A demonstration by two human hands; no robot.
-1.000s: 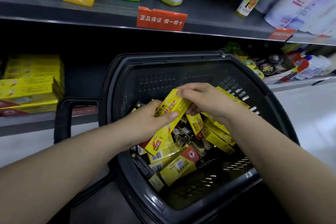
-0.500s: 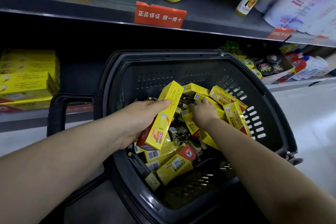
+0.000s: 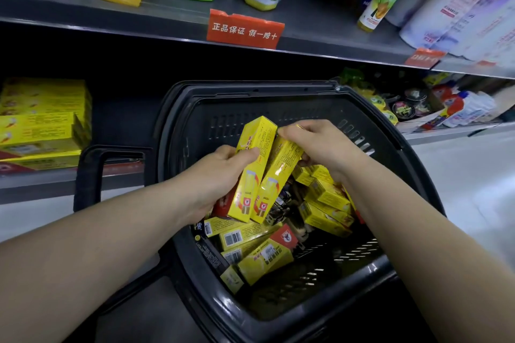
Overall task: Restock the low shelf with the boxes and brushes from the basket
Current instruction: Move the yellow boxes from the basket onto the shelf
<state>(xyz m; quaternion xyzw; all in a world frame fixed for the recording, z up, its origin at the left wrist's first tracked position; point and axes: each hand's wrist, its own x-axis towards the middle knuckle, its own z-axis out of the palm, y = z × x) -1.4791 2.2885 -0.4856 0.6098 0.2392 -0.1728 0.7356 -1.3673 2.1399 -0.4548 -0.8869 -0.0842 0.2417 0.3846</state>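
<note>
A black shopping basket [image 3: 250, 92] stands in front of me, holding several long yellow boxes [image 3: 326, 195] and dark brush packs [image 3: 281, 207]. My left hand [image 3: 220, 175] grips one yellow box [image 3: 252, 172] upright over the basket. My right hand [image 3: 320, 145] holds the top end of a second yellow box [image 3: 278, 175] and lays it against the first. More of the same yellow boxes [image 3: 41, 122] are stacked on the low shelf [image 3: 39, 181] at the left.
The upper shelf [image 3: 320, 33] carries bags and bottles, with a red label [image 3: 245, 29] on its edge. Tins and bottles [image 3: 412, 104] fill the low shelf at the right. The basket's handle [image 3: 92, 172] stands at its left. Pale floor lies to the right.
My right hand has lifted a second yellow box out of the pile and brought it beside the box in my left hand, which has risen a little.
</note>
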